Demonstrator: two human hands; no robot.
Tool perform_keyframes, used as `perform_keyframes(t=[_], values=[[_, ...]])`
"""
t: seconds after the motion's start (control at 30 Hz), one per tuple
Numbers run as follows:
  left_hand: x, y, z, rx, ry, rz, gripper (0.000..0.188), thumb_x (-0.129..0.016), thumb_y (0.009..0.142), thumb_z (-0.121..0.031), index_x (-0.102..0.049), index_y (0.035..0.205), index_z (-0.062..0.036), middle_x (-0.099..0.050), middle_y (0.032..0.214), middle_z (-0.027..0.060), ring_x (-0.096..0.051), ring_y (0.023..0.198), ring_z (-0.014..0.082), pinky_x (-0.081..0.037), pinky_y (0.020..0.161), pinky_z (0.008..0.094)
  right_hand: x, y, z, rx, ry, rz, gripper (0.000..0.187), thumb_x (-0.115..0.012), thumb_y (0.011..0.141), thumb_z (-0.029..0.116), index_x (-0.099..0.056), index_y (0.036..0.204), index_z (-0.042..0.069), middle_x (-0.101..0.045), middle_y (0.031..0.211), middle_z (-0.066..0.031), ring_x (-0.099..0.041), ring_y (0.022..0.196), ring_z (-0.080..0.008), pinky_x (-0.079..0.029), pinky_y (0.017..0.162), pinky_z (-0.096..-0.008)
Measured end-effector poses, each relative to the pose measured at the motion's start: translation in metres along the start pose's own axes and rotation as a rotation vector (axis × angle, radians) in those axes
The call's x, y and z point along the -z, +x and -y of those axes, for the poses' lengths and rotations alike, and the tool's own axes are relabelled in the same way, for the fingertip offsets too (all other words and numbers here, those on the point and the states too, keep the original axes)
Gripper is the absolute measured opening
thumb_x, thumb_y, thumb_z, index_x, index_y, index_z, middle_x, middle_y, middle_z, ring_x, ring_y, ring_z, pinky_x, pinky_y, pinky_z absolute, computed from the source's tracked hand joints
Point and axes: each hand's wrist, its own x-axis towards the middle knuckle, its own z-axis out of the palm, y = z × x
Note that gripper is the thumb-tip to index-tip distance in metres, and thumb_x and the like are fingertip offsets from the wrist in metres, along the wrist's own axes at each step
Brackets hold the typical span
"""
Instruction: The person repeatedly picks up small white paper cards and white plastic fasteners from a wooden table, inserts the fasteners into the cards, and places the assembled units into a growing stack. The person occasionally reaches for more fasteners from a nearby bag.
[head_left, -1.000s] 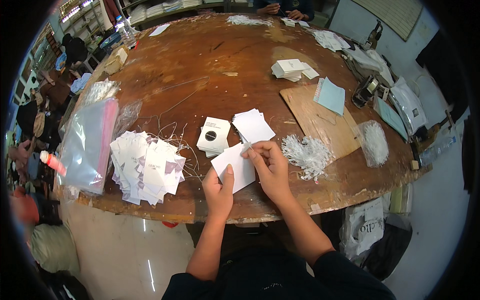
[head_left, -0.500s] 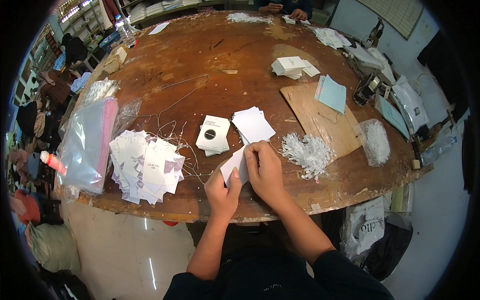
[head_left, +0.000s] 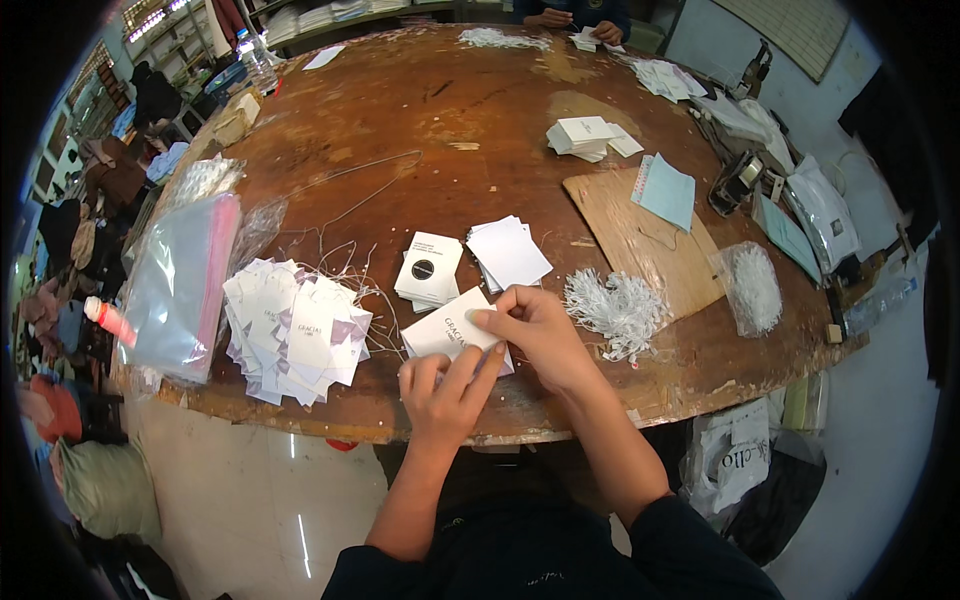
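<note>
Just above the table's near edge, a white printed hang tag [head_left: 436,322] is held between my hands, its printed face upward. My right hand [head_left: 545,338] pinches the tag's right side, thumb on top. Bent fingers of my left hand [head_left: 447,395] grip its near edge; that thumb is hidden. Part of another pale card shows under the tag. Beyond lie a stack of cards with a black circle [head_left: 437,249] and a stack of blank white cards [head_left: 513,250]. To the left is a heap of strung tags [head_left: 300,325]; to the right, a bundle of white strings [head_left: 612,308].
Clear plastic bags [head_left: 180,285] lie at the table's left edge. A wooden board [head_left: 610,215] carries a pale blue paper [head_left: 668,192]. Bagged strings [head_left: 752,288] sit at the right. Farther off are a card stack [head_left: 582,137] and another person's hands [head_left: 607,33].
The tag has turned from its blank side to its printed face and sits flatter. My left hand has shifted from the tag's left side to its near edge.
</note>
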Motion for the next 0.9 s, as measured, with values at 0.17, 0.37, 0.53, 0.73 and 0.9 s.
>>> perform_keyframes(t=[0.17,0.37,0.53,0.73,0.9], values=[[0.012,-0.002,0.016,-0.008,0.001,0.012,0.029,-0.073,0.073,-0.012,-0.076,0.101,-0.0165,-0.063,0.097,-0.0087,-0.047,0.074,0.0156,-0.041,0.066,0.0308,-0.003,0.029,-0.009,0.067,-0.388,0.02,0.027,-0.068,0.093,0.018,-0.064,0.075,-0.001,-0.06,0.068,-0.0009,-0.051,0.064,-0.004,-0.04,0.054,-0.022],[0.039,-0.014,0.077,0.23,0.268,0.01,0.032,-0.073,0.073,-0.008,-0.076,0.104,-0.0145,-0.065,0.1,-0.0031,-0.053,0.079,0.0222,-0.045,0.071,0.0357,-0.007,0.088,-0.014,0.443,-0.725,-0.273,0.027,-0.069,0.09,0.028,-0.071,0.087,0.001,-0.069,0.077,-0.0074,-0.063,0.071,-0.021,-0.048,0.063,-0.034],[0.048,-0.016,0.115,0.619,0.393,0.348,0.036,-0.076,0.078,-0.02,-0.072,0.113,-0.0138,-0.062,0.113,-0.0007,-0.056,0.096,0.0245,-0.044,0.083,0.041,-0.024,0.094,-0.032,0.464,-1.307,-0.082,0.056,-0.078,0.074,0.053,-0.073,0.11,0.01,-0.064,0.126,-0.0098,-0.053,0.121,-0.0283,-0.039,0.095,-0.0471],[0.045,-0.012,0.094,0.584,0.299,0.226,0.04,-0.078,0.082,-0.035,-0.071,0.114,-0.0131,-0.063,0.112,0.0004,-0.056,0.097,0.0242,-0.043,0.085,0.0407,-0.029,0.092,-0.035,0.509,-1.429,-0.092,0.058,-0.079,0.072,0.052,-0.073,0.112,0.011,-0.064,0.127,-0.0124,-0.056,0.119,-0.0293,-0.037,0.094,-0.0488],[0.037,0.0,0.082,0.525,0.112,0.191,0.038,-0.075,0.086,-0.033,-0.07,0.116,-0.0089,-0.064,0.111,0.0034,-0.058,0.096,0.0229,-0.045,0.086,0.0391,-0.025,0.089,-0.025,0.668,-1.366,-0.102,0.055,-0.078,0.074,0.052,-0.074,0.111,0.012,-0.063,0.126,-0.014,-0.055,0.119,-0.0315,-0.037,0.096,-0.0502]])
